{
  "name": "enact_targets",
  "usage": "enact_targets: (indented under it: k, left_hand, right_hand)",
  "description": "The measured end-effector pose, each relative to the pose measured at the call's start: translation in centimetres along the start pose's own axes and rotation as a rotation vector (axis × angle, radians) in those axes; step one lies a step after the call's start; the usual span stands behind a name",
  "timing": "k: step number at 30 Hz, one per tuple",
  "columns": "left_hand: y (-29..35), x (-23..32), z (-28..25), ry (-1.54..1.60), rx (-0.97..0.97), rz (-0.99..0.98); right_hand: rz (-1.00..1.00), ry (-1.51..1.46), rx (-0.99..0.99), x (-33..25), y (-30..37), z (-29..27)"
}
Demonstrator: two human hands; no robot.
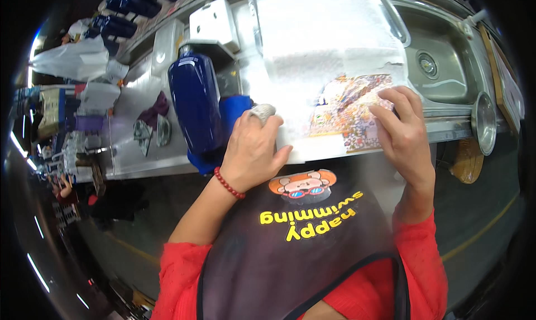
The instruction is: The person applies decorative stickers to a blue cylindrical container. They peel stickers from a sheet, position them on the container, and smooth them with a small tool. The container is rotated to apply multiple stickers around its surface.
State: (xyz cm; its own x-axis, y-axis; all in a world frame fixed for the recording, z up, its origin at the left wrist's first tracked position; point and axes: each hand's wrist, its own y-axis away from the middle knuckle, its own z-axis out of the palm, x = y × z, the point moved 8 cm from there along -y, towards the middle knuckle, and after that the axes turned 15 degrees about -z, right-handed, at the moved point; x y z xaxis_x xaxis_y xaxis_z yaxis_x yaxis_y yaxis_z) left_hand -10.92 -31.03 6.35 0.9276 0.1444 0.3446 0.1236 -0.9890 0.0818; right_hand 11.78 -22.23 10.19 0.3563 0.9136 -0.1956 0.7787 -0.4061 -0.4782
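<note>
A thin sheet with a colourful, busy pattern [335,116] lies on white paper [298,144] at the counter's front. My right hand [405,130] has its fingers bent at the sheet's right side, pinching its edge; the exact contact is partly covered. My left hand [251,150] grips a light grey wad of cloth [262,112], left of the sheet. Close by on the left lies a glossy dark blue bottle-shaped vase [195,102], with a bright blue cloth or pad [235,109] beside and beneath it.
A clear shallow tray [399,21] sits behind the paper. To the right are a steel sink [441,58] and a metal bowl [484,123]. A white box [213,24] and a purple cloth [155,111] rest on the metal counter [125,147]. More blue vases [139,3] stand far left.
</note>
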Motion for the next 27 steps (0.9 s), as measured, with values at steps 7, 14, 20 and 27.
enact_targets:
  k: [7, 14, 20, 27]
  left_hand:
    - [0.5, 1.3, 1.1, -0.108, -0.044, 0.139]
    - [1.1, 1.4, 1.3, -0.061, -0.071, 0.23]
    - [-0.4, 1.9, 0.3, -0.049, -0.126, 0.33]
    - [-7.0, 3.0, -7.5, -0.246, 0.378, 0.387]
  right_hand:
    - [-0.102, -0.154, -0.024, -3.4, -2.8, 3.6]
    - [-0.071, -0.207, -0.103, -4.6, -1.7, 5.1]
    - [-0.031, -0.155, -0.104, -3.8, -1.0, 4.9]
    - [0.023, -0.118, -0.07, -2.9, 0.2, 4.2]
